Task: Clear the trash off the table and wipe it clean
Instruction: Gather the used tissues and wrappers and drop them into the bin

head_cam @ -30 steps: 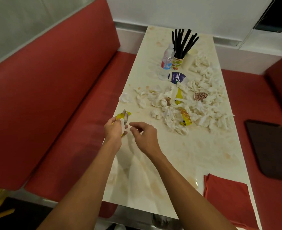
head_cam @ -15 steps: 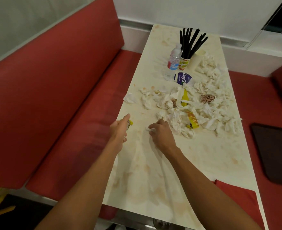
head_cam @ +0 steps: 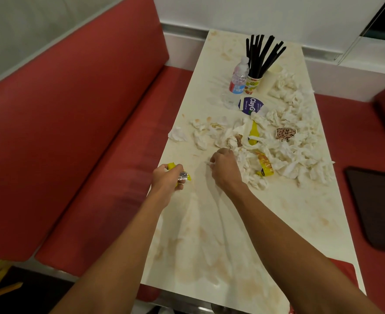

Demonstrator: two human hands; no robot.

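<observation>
- Gripping a crumpled yellow wrapper (head_cam: 171,166) and a shiny foil scrap (head_cam: 183,175) in the left hand (head_cam: 167,179), fingers clenched round both, just over the left edge of the table (head_cam: 221,245).
- Pinching a white tissue scrap (head_cam: 208,163) in the curled fingertips of the right hand (head_cam: 224,168), at the near edge of the tissue pile (head_cam: 288,141).
- Judged to be the trash-gathering step, at an early stage, with most litter uncollected across the middle of the table.
- Noted within the pile: a yellow snack wrapper (head_cam: 265,165), a yellow strip (head_cam: 253,132), a crushed brown patterned cup (head_cam: 285,133) and a blue ClayG lid (head_cam: 249,105).
- Noted beyond the pile: a water bottle (head_cam: 239,78) just beside a paper cup (head_cam: 253,83) holding black straws (head_cam: 261,55).
- Noted apart from the pile: one stray tissue (head_cam: 178,134) near the left edge.
- Wiping judged not yet begun, given orange-brown smears over the near half and a red cloth (head_cam: 345,268) lying at the near right corner, well apart from both hands.
- For the next move: lift the pinched scrap clear and pass it to the left hand.
- Expect the left hand to fill soon; plan a drop-off, though no bin in view.
- Take whole clumps with spread fingers rather than single scraps.
- Guard the table edges against loose tissues sliding off.
</observation>
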